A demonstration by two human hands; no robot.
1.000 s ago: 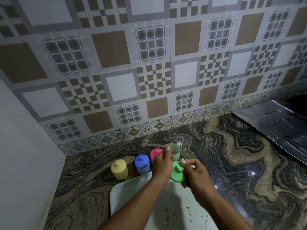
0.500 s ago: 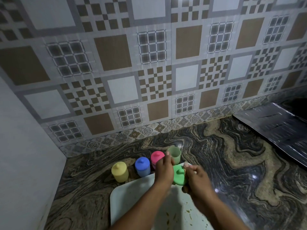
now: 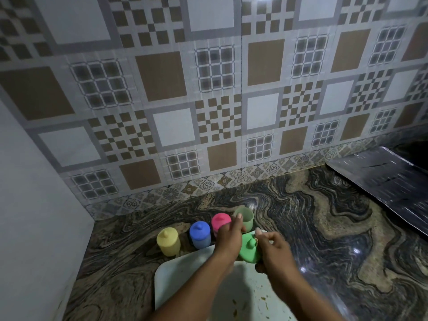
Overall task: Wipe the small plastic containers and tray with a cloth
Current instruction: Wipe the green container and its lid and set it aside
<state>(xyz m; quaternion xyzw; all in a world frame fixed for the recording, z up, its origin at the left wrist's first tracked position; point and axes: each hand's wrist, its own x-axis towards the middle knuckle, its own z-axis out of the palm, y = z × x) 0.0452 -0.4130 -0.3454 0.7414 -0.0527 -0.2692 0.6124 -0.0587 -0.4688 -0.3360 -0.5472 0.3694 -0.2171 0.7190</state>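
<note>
Both hands hold a bright green plastic lid with a knob [image 3: 249, 250] above the far edge of the white plastic tray [image 3: 185, 269]: the left hand [image 3: 229, 237] has its grip closed on the lid's left side, the right hand [image 3: 273, 249] pinches its right side. Beyond the tray, near the desk's [image 3: 324, 228] back left corner, stand yellow [image 3: 168, 242], blue [image 3: 199, 234] and pink lidded containers [image 3: 220, 222] and an open pale green cup [image 3: 246, 217].

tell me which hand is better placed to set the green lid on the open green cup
Left, probably. The left hand lies between the green lid and the open green cup, fingertips at its rim; the right hand sits nearer the camera.
</note>
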